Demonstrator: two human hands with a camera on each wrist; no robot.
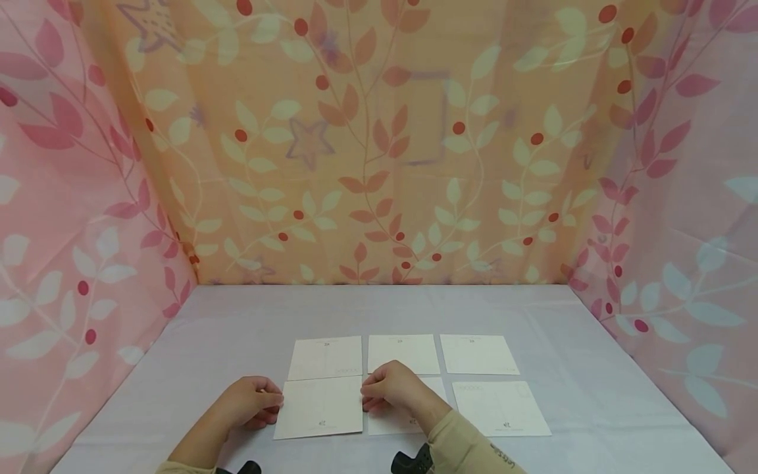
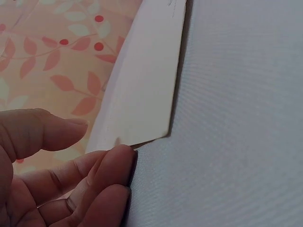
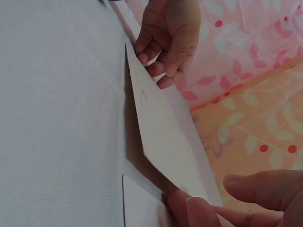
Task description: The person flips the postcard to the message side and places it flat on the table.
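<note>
A cream postcard [image 1: 320,408] with a small printed mark lies between both hands, at the near left of the postcards. My left hand [image 1: 251,401] has its fingertips at the card's left edge; in the left wrist view its thumb [image 2: 66,135] stands apart from the card. At the opposite edge my right hand [image 1: 395,388] touches with its fingertips [image 3: 199,210], and its thumb [image 3: 246,187] is apart too. A dark shadow shows under the card's near edge in the right wrist view, its right side slightly raised. My right hand partly covers the near middle postcard [image 1: 393,424].
Three postcards form the far row: left [image 1: 326,357], middle [image 1: 405,350] and right [image 1: 480,354]. Another postcard [image 1: 502,409] lies at the near right. All rest on a white-covered table [image 1: 177,368]. Leaf-patterned curtains [image 1: 379,164] enclose the back and sides.
</note>
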